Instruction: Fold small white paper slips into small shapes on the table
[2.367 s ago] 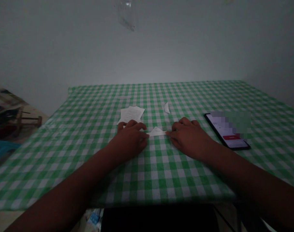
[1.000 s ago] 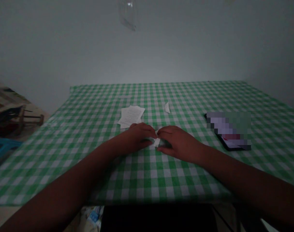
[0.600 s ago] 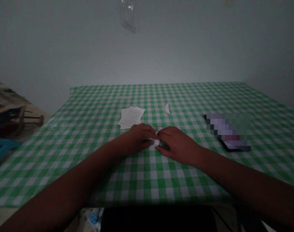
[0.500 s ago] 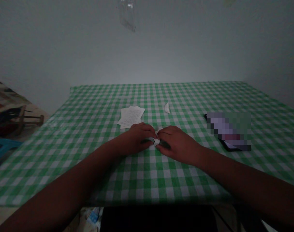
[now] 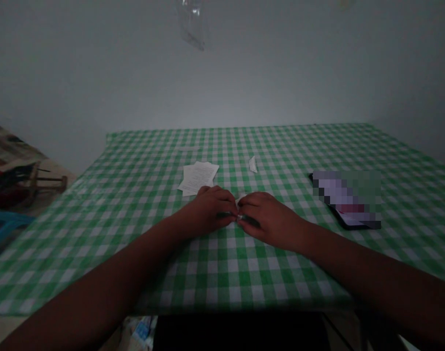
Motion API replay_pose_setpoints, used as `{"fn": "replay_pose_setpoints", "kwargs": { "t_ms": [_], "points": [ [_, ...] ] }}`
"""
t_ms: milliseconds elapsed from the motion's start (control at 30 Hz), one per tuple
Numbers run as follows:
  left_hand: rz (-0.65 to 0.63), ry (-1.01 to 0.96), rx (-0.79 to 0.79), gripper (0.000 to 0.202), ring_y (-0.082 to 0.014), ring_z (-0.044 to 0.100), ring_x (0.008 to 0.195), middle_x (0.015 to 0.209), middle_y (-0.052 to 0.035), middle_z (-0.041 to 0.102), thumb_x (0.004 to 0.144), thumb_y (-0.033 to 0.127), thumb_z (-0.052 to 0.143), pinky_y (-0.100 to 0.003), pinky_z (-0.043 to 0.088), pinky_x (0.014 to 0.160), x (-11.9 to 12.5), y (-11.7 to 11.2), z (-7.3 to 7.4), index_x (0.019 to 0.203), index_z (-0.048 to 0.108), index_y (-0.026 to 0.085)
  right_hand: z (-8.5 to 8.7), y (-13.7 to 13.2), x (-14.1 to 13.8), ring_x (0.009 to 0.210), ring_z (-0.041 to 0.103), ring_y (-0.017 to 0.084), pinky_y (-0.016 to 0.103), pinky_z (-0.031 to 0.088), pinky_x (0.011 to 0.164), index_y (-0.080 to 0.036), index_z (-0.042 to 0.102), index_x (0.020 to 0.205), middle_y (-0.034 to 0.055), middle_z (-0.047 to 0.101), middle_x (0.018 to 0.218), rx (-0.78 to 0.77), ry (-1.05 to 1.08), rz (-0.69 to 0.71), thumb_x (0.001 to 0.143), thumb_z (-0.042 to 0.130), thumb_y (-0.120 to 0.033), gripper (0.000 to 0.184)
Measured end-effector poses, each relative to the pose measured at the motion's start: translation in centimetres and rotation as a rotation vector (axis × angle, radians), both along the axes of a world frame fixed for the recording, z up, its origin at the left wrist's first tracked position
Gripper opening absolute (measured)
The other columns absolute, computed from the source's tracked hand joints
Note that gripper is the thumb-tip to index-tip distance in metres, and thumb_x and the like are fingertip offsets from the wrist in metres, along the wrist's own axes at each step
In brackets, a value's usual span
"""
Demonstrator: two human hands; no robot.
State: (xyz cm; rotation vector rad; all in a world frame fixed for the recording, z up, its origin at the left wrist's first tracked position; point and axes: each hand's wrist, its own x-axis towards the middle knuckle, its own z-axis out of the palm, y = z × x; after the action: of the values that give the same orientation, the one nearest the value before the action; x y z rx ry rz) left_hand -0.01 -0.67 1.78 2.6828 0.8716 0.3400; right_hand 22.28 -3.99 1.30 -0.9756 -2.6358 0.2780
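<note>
My left hand [image 5: 215, 208] and my right hand [image 5: 263, 214] meet near the middle of the table, fingertips almost touching. Both are closed in a pinch on one small piece of white paper [image 5: 239, 217]. Only slivers of that paper show between the fingers, so its shape is mostly hidden. Just beyond my left hand lies a loose stack of printed paper sheets [image 5: 199, 177], fanned at the corners. Farther back, a small folded piece of printed paper [image 5: 252, 164] rests on the cloth.
A green-and-white checked tablecloth [image 5: 281, 273] covers the table. On the right lies a phone [image 5: 339, 197], partly pixelated. A clear plastic bag [image 5: 192, 24] hangs on the wall behind. At the left, off the table, stand a blue frame [image 5: 6, 226] and a wooden chair-like piece [image 5: 49, 184].
My left thumb has moved in towards the right fingertips, and less of the white paper shows between the fingers. The other things on the table stay put.
</note>
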Motion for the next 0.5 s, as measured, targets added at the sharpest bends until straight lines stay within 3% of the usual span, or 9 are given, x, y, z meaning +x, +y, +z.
{"fn": "replay_pose_setpoints", "kwargs": {
  "t_ms": [267,500],
  "points": [
    [0.137,-0.049,-0.039,0.007,-0.0213,0.055,0.107,0.108,0.0026,0.068,0.085,0.029,0.068,-0.043,0.032,0.095,0.8,-0.5,-0.6,0.09,0.072,0.029,0.0,0.3,0.2,0.101,0.06,0.022,0.039,0.046,0.094,-0.015,0.07,0.103,0.0098,0.068,0.103,-0.012,0.036,0.024,0.095,0.048,-0.018,0.024],
    [0.269,-0.067,-0.086,0.008,-0.0249,0.053,0.108,0.108,-0.0011,0.067,0.08,0.029,0.069,-0.047,0.034,0.093,1.8,-1.3,-0.5,0.086,0.071,0.025,0.4,0.2,0.4,0.105,0.061,0.022,0.04,0.046,0.097,-0.016,0.07,0.108,0.0096,0.068,0.108,-0.05,0.044,0.033,0.09,0.05,-0.011,0.027]
  ]
}}
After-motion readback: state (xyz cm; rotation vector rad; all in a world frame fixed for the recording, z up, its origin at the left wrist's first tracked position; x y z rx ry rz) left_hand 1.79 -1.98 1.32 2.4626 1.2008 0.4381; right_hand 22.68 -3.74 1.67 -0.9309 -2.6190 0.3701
